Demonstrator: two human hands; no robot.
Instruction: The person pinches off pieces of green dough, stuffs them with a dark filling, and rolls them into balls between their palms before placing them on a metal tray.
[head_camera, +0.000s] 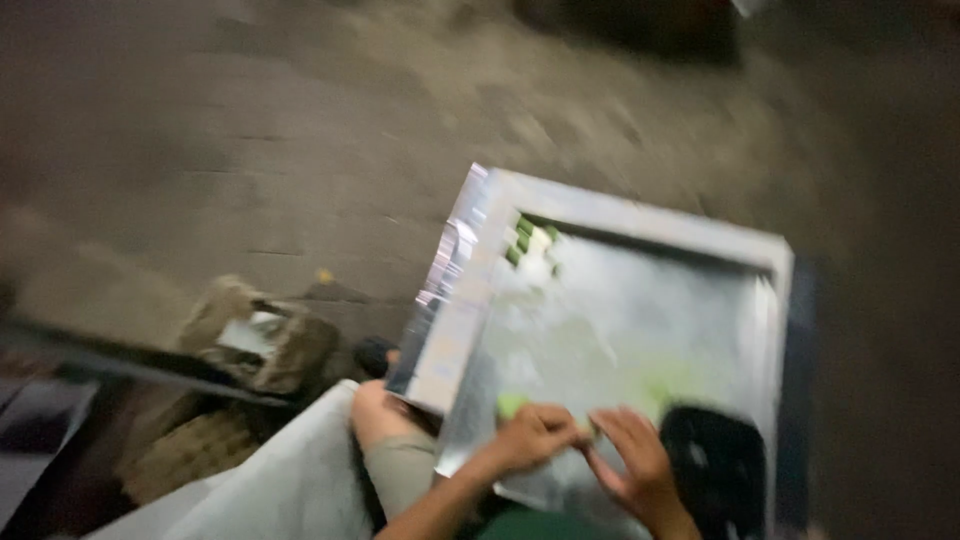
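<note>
Green piece: a small pale-green lump (512, 404) lies on the near edge of the metal tray, touching the fingertips of the left hand; what it is made of cannot be told through the blur.
Left hand: the left hand (530, 438) rests on the tray's near rim with fingers curled toward the green piece; whether they pinch it or only press on it cannot be told.
Right hand: the right hand (632, 462) lies just beside the left, fingers spread flat on the tray floor, holding nothing that shows.
Metal tray: a shallow square metal tray (455, 320) with a broad shiny rim, tilted, sits on the person's lap; its floor looks pale and frosted.
Far corner of tray: a few small green and white bits (528, 240) sit well apart from the hands.
Doing it well: in my judgement the flat hand should steady the tray while the curled fingers work the piece in small moves, since the tray is tilted and could slide.
Beside the tray: a dark rounded object (715, 468) covers its near right part; a knee (378, 410) shows under the left rim.
Hard to make out: everything is motion-blurred; the rubble-like heap (255, 340) left of the tray and the dim ground (300, 150) beyond are unclear, and both forearms are cut off.
</note>
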